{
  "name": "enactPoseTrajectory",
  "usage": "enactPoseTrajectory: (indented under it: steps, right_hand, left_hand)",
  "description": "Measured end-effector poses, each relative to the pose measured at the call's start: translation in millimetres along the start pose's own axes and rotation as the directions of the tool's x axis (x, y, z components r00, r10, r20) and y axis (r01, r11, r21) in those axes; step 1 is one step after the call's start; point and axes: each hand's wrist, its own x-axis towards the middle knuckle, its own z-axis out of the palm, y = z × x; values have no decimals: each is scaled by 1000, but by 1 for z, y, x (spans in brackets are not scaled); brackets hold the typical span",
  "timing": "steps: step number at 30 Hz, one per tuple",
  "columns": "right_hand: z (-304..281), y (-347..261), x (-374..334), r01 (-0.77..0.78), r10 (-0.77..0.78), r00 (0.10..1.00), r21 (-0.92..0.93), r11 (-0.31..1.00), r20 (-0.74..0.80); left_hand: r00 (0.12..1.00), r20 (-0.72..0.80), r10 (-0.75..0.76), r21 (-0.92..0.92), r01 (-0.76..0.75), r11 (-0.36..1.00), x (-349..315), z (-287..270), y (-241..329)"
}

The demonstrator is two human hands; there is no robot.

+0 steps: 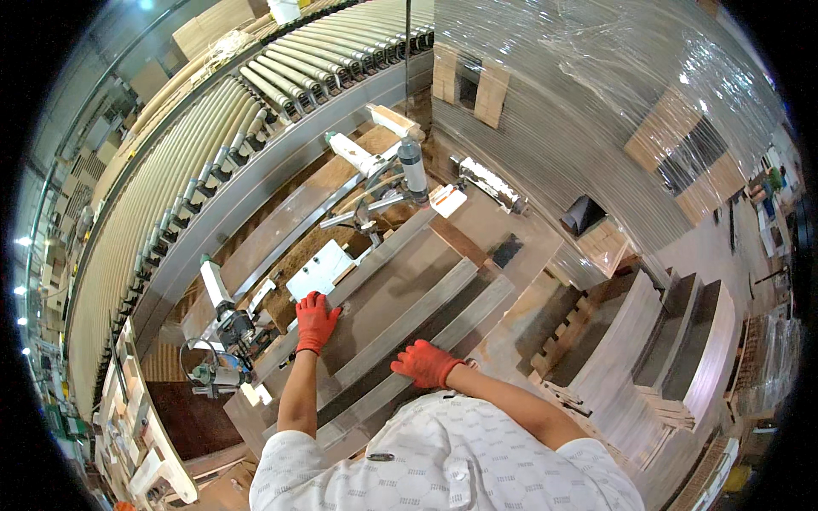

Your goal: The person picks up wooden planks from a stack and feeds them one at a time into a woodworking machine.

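My left hand (317, 324), in a red glove, lies with fingers stretched forward on the far long grey strip (388, 253), beside a white plate (320, 271) on the machine. My right hand (426, 364), also gloved in red, rests on the nearest grey strip (477, 313), fingers apart and slightly bent. A middle grey strip (426, 305) runs parallel between them. Flat brown board surface (388, 294) shows between the far and middle strips, and a dark band separates the middle one from the nearest. The undersides of my fingers are hidden.
Clamp-like machine units with cylinders (412, 170) and hoses line the work's far side. Beyond runs a roller conveyor (196, 162). Film-wrapped stacked panels (562, 111) rise at the far right; long grey-edged boards (613, 341) are stacked at my right. A pale wooden panel (149, 417) stands left.
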Motion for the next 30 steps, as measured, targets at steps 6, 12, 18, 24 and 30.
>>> enactPoseTrajectory:
  steps: [6,12,18,24,30]
  right_hand:
    - [2,-1,-1,-38,37,999,39,999,15]
    - [-8,-2,1,-30,30,999,-8,1000,41]
    - [-4,-1,-1,-51,49,996,21,998,74]
    - [-5,1,-1,-18,19,1000,78,997,-6]
    - [-8,-1,1,-38,34,999,102,994,42]
  left_hand:
    - [980,186,77,-137,-52,989,9,-19,-12]
    - [988,145,47,-183,-19,983,-16,-33,29]
    - [980,178,84,-383,-10,924,-31,-107,126]
    - [980,200,-17,-295,77,952,-92,-144,140]
    - [992,124,5,-179,18,984,-140,-128,115]
